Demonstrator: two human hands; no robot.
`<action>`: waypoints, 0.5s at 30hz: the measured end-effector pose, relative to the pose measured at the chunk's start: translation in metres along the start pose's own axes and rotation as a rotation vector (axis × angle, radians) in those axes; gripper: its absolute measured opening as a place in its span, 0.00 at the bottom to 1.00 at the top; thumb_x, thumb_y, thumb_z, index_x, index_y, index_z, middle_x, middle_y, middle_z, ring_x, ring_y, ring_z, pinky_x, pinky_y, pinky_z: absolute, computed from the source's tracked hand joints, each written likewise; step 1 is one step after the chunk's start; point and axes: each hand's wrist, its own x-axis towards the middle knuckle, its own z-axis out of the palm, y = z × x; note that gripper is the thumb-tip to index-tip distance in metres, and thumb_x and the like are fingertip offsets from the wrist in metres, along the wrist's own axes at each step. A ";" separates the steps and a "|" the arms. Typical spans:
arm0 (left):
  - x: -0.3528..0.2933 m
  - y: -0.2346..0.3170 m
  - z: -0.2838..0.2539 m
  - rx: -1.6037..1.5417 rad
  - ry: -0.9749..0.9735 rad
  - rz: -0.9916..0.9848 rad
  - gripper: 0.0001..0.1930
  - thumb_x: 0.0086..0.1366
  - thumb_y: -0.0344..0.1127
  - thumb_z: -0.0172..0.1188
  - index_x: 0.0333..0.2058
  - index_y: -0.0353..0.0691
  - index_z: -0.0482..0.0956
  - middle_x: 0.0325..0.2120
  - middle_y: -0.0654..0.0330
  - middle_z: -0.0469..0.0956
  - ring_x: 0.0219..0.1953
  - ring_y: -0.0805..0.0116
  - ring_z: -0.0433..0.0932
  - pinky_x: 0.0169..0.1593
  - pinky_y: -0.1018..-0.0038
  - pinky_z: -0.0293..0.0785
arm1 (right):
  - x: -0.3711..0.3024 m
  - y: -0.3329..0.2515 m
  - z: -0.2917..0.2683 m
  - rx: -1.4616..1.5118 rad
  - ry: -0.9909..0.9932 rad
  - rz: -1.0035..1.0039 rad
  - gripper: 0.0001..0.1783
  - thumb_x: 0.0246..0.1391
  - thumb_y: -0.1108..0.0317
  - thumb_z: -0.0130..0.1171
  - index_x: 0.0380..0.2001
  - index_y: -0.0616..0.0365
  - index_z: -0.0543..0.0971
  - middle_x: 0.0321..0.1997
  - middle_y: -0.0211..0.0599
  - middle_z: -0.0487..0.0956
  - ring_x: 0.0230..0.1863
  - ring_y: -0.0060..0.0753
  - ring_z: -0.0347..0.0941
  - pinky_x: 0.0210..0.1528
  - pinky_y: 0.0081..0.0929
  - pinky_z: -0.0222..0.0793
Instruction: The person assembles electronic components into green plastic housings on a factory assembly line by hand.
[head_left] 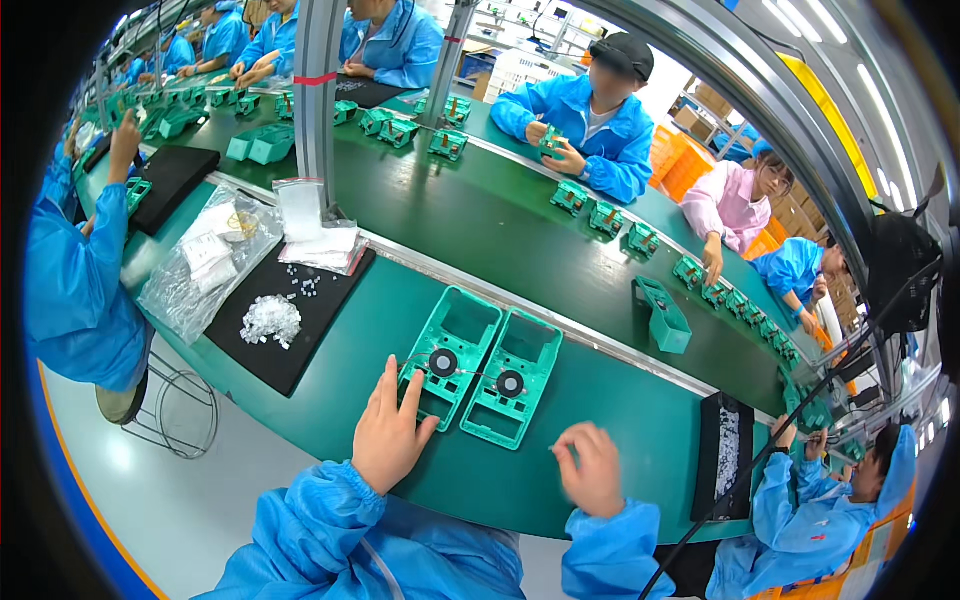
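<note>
Two green plastic housings lie side by side in front of me, a left housing (470, 319) and a right housing (545, 347). Each carries a round black part, the left one (443, 363) and the right one (510, 384), with thin wires running from it. My left hand (388, 437) is open, its fingers stretched out and the fingertips at the left housing's near left edge. To the right of the housings, apart from them, my right hand (592, 470) is closed in a pinch; whatever sits between thumb and forefinger is too small and blurred to name.
On a black mat (288, 350) at left lie a pile of small clear pieces (271, 320) and plastic bags (215, 250). A black tray (712, 450) of small pieces stands at right. Beyond a metal rail, a green belt (480, 230) carries several green housings. Co-workers sit around.
</note>
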 end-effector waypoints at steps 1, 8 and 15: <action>-0.002 -0.002 -0.001 0.034 0.035 -0.009 0.31 0.49 0.36 0.62 0.52 0.35 0.63 0.57 0.39 0.52 0.54 0.43 0.60 0.54 0.63 0.63 | 0.016 -0.008 -0.008 0.020 -0.022 -0.063 0.04 0.41 0.72 0.57 0.23 0.53 0.72 0.30 0.29 0.71 0.32 0.36 0.67 0.32 0.32 0.61; -0.017 0.032 -0.025 -0.222 0.149 0.033 0.24 0.49 0.33 0.60 0.46 0.39 0.68 0.53 0.47 0.59 0.53 0.44 0.59 0.54 0.58 0.57 | 0.042 -0.064 -0.015 -0.082 -0.163 -0.452 0.05 0.40 0.70 0.57 0.23 0.52 0.71 0.27 0.26 0.69 0.27 0.28 0.65 0.27 0.26 0.57; -0.046 0.051 -0.022 -1.201 -0.405 -0.233 0.09 0.63 0.32 0.47 0.32 0.33 0.74 0.24 0.62 0.73 0.23 0.79 0.69 0.28 0.82 0.66 | 0.024 -0.081 -0.009 -0.056 -0.139 -0.546 0.08 0.38 0.69 0.58 0.25 0.52 0.71 0.25 0.24 0.68 0.24 0.24 0.63 0.24 0.22 0.54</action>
